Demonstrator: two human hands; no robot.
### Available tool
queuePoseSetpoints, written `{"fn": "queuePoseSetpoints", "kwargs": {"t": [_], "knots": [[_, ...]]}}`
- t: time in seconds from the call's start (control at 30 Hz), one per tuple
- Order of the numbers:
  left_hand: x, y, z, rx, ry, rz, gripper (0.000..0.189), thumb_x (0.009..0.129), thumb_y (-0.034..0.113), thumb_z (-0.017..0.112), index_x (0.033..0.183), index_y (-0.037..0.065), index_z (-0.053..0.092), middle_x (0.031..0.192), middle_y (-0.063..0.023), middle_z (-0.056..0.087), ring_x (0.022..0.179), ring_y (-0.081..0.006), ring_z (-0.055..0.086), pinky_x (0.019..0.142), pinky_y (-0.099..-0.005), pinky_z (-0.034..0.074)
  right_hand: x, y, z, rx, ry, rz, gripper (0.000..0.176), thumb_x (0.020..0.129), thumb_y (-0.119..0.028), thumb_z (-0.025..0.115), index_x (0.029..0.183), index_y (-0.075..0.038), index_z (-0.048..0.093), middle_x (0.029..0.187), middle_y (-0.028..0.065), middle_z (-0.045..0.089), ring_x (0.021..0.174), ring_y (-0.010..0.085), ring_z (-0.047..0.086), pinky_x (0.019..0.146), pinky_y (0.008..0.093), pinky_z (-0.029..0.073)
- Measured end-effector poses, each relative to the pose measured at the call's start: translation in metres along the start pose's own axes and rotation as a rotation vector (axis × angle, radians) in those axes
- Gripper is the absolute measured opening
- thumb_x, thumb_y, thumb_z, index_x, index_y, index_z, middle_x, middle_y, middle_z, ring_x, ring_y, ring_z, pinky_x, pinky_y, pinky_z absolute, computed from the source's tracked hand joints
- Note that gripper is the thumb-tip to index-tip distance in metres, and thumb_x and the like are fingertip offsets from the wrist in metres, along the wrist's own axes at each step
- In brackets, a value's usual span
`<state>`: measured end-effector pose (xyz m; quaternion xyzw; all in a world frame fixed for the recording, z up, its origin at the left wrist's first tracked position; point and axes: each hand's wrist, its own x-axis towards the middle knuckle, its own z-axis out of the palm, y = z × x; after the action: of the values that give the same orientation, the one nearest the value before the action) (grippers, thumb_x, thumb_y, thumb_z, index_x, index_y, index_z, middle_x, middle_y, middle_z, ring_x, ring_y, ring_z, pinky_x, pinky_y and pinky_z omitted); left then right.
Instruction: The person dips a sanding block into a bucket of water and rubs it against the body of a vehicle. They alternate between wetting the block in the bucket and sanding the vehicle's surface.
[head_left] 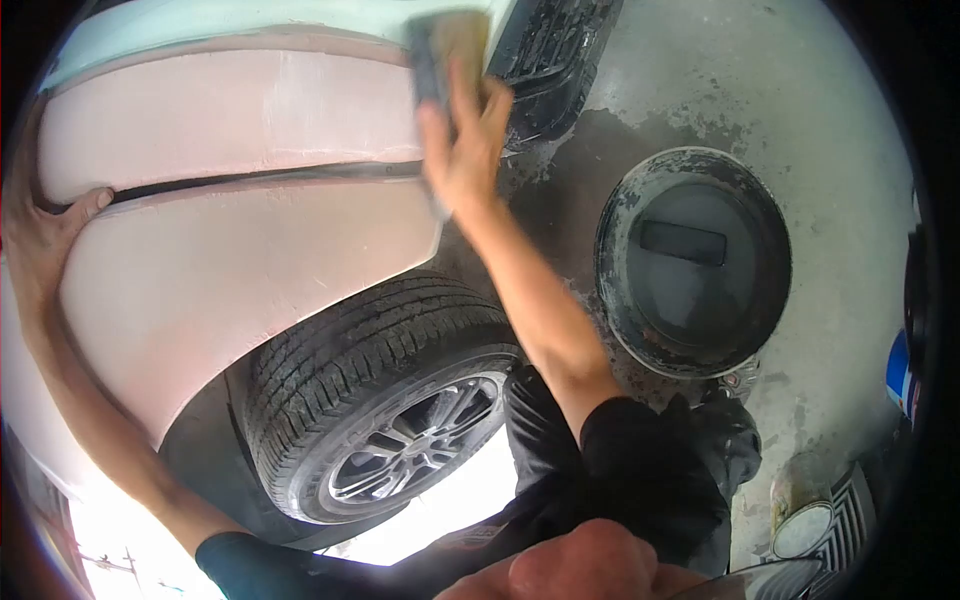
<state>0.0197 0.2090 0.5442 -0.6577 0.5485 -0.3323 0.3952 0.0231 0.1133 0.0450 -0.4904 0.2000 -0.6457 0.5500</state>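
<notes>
My right hand (468, 150) grips a sanding block (448, 60), blurred, with a dark side and a yellowish side. It lies against the right end of a car body panel (230, 110) coated in pinkish filler or primer. At the far left my left hand (45, 235) rests on the bodywork, its thumb stretched to the dark gap between the upper panel and the lower fender (240, 260). That hand holds nothing, and its other fingers are partly lost at the dark image edge. Below the fender's arch stands a tyre (370, 350) with a silver alloy rim.
A round black basin (610, 250) of greyish water sits on the concrete floor, with a dark rectangular block (684, 243) in it. A black step or trim piece (550, 70) lies beyond my right hand. At lower right is a can (803, 528); a blue container (900, 372) stands at the right edge.
</notes>
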Motion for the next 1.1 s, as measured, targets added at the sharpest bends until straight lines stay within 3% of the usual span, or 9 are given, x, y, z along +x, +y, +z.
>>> {"fn": "queuePoseSetpoints", "kwargs": {"t": [0.3,0.43,0.63,0.67,0.77,0.9,0.93,1.03,1.1], "knots": [[-0.004,0.013,-0.003,-0.082,-0.006,-0.074,0.111,0.059,0.049,0.093,0.153,0.011,0.048,0.154,-0.0157,0.05,0.143,-0.0348,0.046,0.121,-0.0536,0.035,0.077,0.039,0.014,-0.023,0.092,-0.063,0.049,0.095,-0.028,0.066,0.139,-0.008,0.06,0.115,0.0313,0.052,0.101,0.0419,0.052,0.09,0.0485,0.045],[0.002,0.018,-0.011,0.108,0.015,-0.005,0.111,0.06,0.049,0.093,0.154,0.013,0.047,0.158,-0.0136,0.045,0.147,-0.0335,0.039,0.122,-0.0519,0.033,-0.02,-0.018,0.001,0.072,-0.006,-0.075,0.061,0.092,-0.033,0.071,0.148,-0.012,0.057,0.128,0.031,0.049,0.118,0.045,0.047,0.101,0.0565,0.042],[0.0,0.027,-0.006,-0.064,0.024,-0.063,0.109,0.061,0.046,0.094,0.154,0.015,0.047,0.161,-0.0089,0.043,0.151,-0.0314,0.033,0.124,-0.0503,0.031,0.063,0.058,0.018,0.009,0.082,0.028,0.059,0.094,-0.036,0.067,0.145,-0.009,0.057,0.117,0.0299,0.052,0.108,0.043,0.051,0.095,0.0496,0.046],[0.004,0.032,-0.009,-0.028,0.055,-0.046,0.108,0.061,0.045,0.094,0.154,0.016,0.047,0.161,-0.0083,0.044,0.151,-0.0312,0.033,0.124,-0.05,0.031,0.077,0.055,0.002,-0.035,-0.116,0.292,0.061,0.098,-0.023,0.063,0.155,-0.012,0.044,0.15,0.0292,0.048,0.134,0.0484,0.049,0.11,0.0448,0.042],[0.012,0.04,-0.017,0.121,0.081,0.029,0.107,0.061,0.043,0.093,0.154,0.015,0.047,0.159,-0.0082,0.046,0.151,-0.0302,0.034,0.124,-0.049,0.031,0.088,0.055,-0.033,0.08,0.175,0.04,0.063,0.096,-0.018,0.061,0.156,-0.011,0.043,0.136,0.0297,0.055,0.12,0.0465,0.056,0.106,0.0461,0.044],[0.012,0.042,-0.016,0.112,0.074,0.025,0.108,0.061,0.045,0.093,0.154,0.016,0.047,0.158,-0.0084,0.047,0.15,-0.0297,0.036,0.124,-0.0483,0.032,0.072,0.031,-0.03,0.029,-0.001,0.376,0.067,0.094,-0.011,0.06,0.158,-0.018,0.042,0.136,0.0281,0.055,0.122,0.0431,0.055,0.106,0.0463,0.044],[0.01,0.041,-0.013,0.093,0.074,0.009,0.109,0.06,0.045,0.093,0.154,0.016,0.047,0.158,-0.0084,0.047,0.15,-0.0299,0.036,0.124,-0.0486,0.032,0.069,0.034,-0.019,0.046,0.012,0.302,0.069,0.093,-0.008,0.059,0.158,-0.02,0.041,0.131,0.0281,0.056,0.122,0.0428,0.054,0.106,0.0467,0.044],[0.006,0.03,-0.009,0.086,0.067,0.005,0.11,0.059,0.046,0.093,0.154,0.016,0.047,0.159,-0.0081,0.046,0.15,-0.0299,0.035,0.124,-0.0495,0.032,0.051,0.047,0.014,-0.047,0.04,0.158,0.059,0.096,-0.038,0.065,0.145,-0.006,0.057,0.116,0.0294,0.051,0.108,0.0428,0.052,0.094,0.0501,0.047],[0.003,0.02,-0.009,0.094,0.032,-0.001,0.112,0.058,0.046,0.094,0.155,0.016,0.047,0.159,-0.0076,0.046,0.151,-0.0297,0.034,0.124,-0.0501,0.032,0.023,0.034,0.01,0.004,0.021,0.096,0.06,0.096,-0.039,0.064,0.145,-0.006,0.058,0.115,0.0288,0.051,0.107,0.0426,0.052,0.094,0.0503,0.047]]}}
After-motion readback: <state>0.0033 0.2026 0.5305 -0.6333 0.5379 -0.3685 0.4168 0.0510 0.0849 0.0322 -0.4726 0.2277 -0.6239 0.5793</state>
